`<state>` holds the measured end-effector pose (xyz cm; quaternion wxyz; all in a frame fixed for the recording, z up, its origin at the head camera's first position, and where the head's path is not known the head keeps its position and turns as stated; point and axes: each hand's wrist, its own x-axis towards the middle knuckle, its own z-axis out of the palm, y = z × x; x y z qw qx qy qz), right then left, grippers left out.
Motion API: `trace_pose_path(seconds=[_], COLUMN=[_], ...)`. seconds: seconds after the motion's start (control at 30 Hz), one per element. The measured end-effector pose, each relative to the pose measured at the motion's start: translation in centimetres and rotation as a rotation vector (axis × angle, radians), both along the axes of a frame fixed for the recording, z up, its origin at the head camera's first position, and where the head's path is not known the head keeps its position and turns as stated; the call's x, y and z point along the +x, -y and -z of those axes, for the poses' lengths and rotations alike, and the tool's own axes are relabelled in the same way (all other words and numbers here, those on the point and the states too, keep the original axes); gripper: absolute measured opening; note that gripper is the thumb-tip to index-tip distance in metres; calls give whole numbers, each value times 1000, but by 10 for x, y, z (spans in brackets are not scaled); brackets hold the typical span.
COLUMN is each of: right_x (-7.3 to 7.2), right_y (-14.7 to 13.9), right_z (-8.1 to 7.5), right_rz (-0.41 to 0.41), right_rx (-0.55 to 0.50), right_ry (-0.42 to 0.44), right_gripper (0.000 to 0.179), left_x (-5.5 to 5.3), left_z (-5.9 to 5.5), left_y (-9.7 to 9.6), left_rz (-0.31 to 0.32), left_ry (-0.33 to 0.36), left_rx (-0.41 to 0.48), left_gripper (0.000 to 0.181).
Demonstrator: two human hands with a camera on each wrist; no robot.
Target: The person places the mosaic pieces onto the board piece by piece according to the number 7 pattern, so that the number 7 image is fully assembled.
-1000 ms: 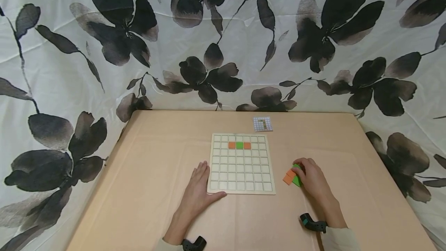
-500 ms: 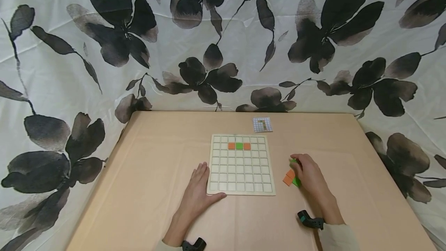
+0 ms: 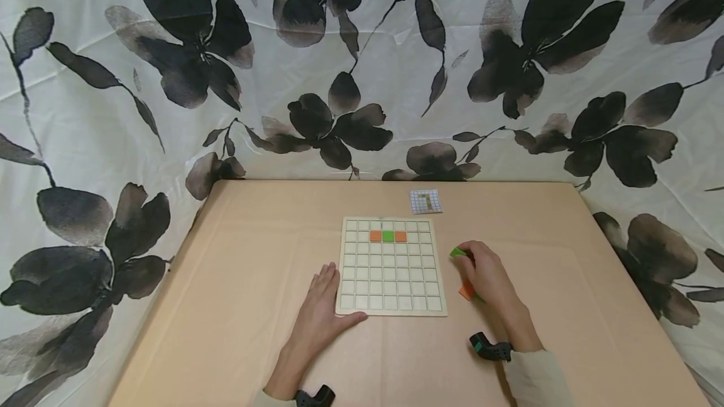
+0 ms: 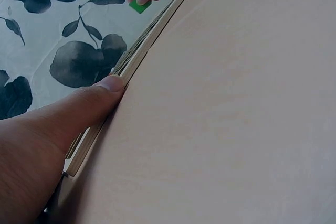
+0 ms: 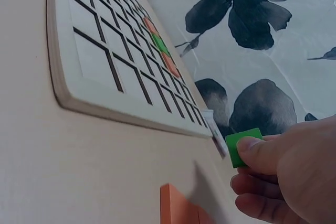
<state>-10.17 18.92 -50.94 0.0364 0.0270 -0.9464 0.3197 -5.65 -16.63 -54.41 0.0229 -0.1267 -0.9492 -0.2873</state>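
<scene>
**Right hand (image 3: 489, 275) is pinching a green tile (image 5: 233, 146) off the board's (image 3: 389, 278) right side**

From my remote seat I'm watching the right fingers grasping that tile, the thumb lying flat across its face. The tile is hanging above the tabletop (image 3: 260, 237), near the board's right edge but apart from it. Under this hand, loose orange tiles (image 3: 466, 291) are lying on the tabletop, mostly covered in the head view, with a sliver of green (image 3: 479, 298) showing beside them.

On the other side, I'm seeing the left hand (image 3: 321, 306) resting with its fingers straight and released along the board's left edge; its thumb is reaching round the near left corner and touching the near edge.

On the board, a row of three is sitting in the second line from the far edge: an orange tile (image 3: 376, 236), a green one (image 3: 388, 236) and another orange one (image 3: 400, 236). A small printed card (image 3: 426, 201) is lying just beyond the board's far right corner. Behind everything, a pale cloth with dark flowers (image 3: 396, 80) is hanging.
</scene>
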Motion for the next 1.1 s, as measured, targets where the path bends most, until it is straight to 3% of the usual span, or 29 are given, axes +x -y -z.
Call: trace_pose_path(seconds=[0.3,0.6,1.1], right_x=[-15,-30,-41], right_y=[20,37,60], right_z=[-1,2,4], right_rz=[-9,-77,-121], right_rx=[-26,-49,-61], right_ry=[8,-17,-9], right_gripper=[23,17,19], left_x=[-2,-4,-3], left_z=[-3,0,-2], left_y=[-2,-6,-5], left_rz=[-4,-17,-7], left_ry=[36,13,30], left_rx=[13,9,10], left_gripper=[112,113,112])
